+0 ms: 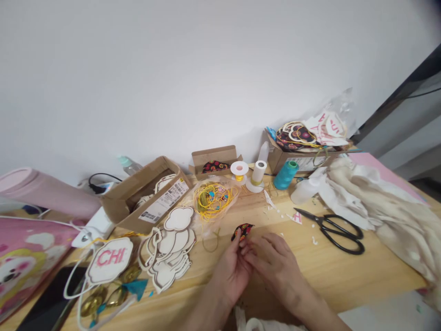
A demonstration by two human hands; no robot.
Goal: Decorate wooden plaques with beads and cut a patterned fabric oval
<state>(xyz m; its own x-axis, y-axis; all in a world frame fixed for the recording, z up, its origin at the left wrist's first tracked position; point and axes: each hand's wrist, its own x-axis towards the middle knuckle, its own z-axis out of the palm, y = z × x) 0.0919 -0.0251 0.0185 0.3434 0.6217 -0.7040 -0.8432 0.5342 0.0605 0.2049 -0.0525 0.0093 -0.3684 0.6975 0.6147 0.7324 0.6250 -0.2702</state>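
Pinches a small dark patterned fabric piece (243, 231) between thumb and fingers of the left hand (236, 265), close-gripped, just above the wooden table (347, 280) at its near middle; holds the right hand (275, 256) against the left with fingers bent inward, just below the fabric; cannot tell of any hold by those right fingertips, being partly hidden; has black scissors (321, 221) lying to the right, with points toward a scrap with pink lettering (297, 218); has a tangle of yellow cord (212, 201) beyond the hands, near a white spool (239, 168) and, farther right, a teal thread cone (286, 176); has a pile of white cutouts (174, 257) to the left, between the left forearm and a tag reading CHI (110, 259), with brass bells (93, 301) below that; has a long open cardboard box (119, 212) behind the pile and crumpled pale cloth (375, 209) at far right.
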